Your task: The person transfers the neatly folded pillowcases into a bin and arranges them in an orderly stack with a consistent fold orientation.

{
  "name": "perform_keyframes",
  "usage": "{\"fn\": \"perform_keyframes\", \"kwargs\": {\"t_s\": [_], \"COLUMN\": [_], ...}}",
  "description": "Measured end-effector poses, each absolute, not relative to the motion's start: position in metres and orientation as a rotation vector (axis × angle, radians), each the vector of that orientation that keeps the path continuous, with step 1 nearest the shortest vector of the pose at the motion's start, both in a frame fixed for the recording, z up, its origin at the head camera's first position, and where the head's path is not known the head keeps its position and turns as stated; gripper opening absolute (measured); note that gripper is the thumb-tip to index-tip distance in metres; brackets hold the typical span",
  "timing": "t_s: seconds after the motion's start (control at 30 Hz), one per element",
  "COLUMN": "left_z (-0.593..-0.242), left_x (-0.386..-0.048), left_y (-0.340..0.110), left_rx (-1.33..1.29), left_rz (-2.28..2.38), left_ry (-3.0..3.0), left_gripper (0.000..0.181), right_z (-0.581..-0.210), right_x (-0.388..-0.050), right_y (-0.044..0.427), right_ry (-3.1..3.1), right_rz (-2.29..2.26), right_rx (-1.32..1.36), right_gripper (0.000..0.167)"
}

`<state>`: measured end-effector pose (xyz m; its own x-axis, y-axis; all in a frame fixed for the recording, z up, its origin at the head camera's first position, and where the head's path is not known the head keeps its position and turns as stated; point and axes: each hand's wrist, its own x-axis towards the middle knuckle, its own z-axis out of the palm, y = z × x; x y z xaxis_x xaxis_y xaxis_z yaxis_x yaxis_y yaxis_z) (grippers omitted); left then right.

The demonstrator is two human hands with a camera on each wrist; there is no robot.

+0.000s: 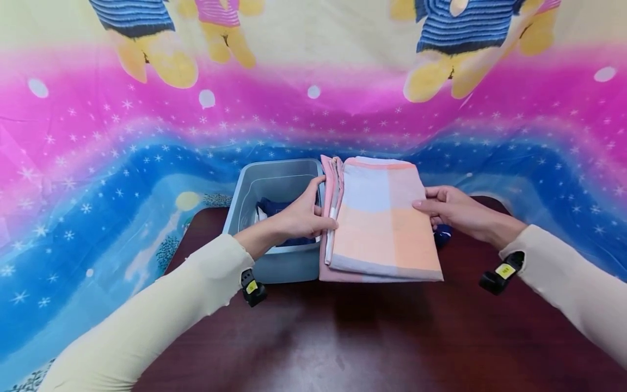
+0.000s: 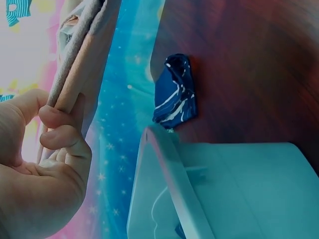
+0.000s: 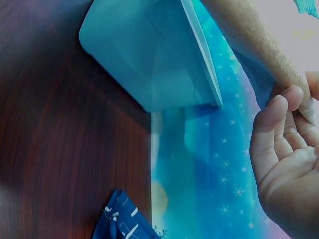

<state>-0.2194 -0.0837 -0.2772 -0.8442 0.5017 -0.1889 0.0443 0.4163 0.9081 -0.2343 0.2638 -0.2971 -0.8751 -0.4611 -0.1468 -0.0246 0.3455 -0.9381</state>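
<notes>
Both of my hands were grasping one item, a folded checked cloth (image 1: pixel 372 218) in orange, pink, white and grey. It was held up above the tabletop (image 1: pixel 313 337), right of the grey bin (image 1: pixel 274 267) that stood toward the far left corner. My left hand (image 1: pixel 306 215) pinched the left margin, where several layers showed spread apart. My right hand (image 1: pixel 453 209) pinched the right margin, thumb on the front face.

Further items noted: dark blue fabric (image 1: pixel 274 207) inside the bin, and a navy patterned piece (image 1: pixel 442 235) lying near the far edge of the tabletop, right of the bin and partly hidden behind the cloth.

Finding: the lower edges did not match; the back layer hung slightly below the front one. Whether the cloth touched the bin's right rim could not be established from the head view.

Assessment: sound handling called for a pinch through every layer on the left, since a loose one could slip and undo the fold. Even, light tension between both hands seemed advisable, with the lower edges squared and the margin kept from snagging on the rim.
</notes>
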Motion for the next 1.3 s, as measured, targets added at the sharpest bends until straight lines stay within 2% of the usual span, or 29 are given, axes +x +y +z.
{"fn": "perform_keyframes", "kwargs": {"t_s": [0.77, 1.3], "left_z": [-0.265, -0.261], "left_x": [-0.226, -0.236], "left_y": [-0.117, -0.147], "left_rx": [0.416, 0.425], "left_rz": [1.337, 1.246], "left_ry": [2.318, 2.330], "left_gripper": [0.102, 0.100], "right_z": [-0.288, -0.293], "right_x": [-0.243, -0.256], "right_y": [0.225, 0.194], "right_ry": [2.166, 2.115], "right_rz": [-1.587, -1.645], "right_rx": [-0.438, -0.446], "right_gripper": [0.054, 0.052]}}
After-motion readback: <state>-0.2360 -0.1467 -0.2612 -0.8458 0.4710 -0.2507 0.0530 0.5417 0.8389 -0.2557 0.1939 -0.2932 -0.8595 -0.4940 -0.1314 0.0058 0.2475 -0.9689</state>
